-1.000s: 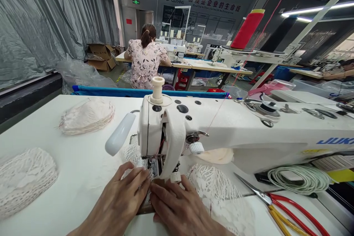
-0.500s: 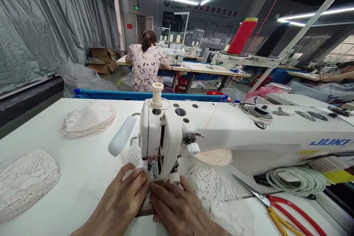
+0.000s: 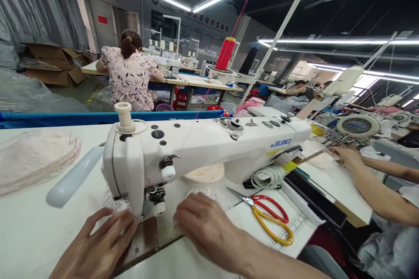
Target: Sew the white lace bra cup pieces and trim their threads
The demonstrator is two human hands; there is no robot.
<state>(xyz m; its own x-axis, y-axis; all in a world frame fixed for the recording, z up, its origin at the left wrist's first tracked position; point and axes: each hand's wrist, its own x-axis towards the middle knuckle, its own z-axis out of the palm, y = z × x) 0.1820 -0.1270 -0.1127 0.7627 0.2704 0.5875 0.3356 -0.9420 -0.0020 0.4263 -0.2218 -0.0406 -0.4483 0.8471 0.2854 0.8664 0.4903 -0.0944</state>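
A white sewing machine stands in front of me. My left hand lies at its needle area, fingers stretched forward and touching the bed next to the presser foot. White lace shows beyond those fingers, mostly hidden. To the right of the needle, my right hand hovers or rests over a second lace piece. Motion blurs its curled fingertips, so I cannot make out whether they grip the lace. A pale, rounded cup piece lies behind it under the machine arm.
Scissors with red and yellow handles lie right of my right hand, near a coiled pale cord. A stack of pale pieces sits at left. A co-worker's arm works at the right; another person sits ahead.
The view has turned right. My right hand has left my left hand's side and moved right to the lace. My left hand stays by the needle.
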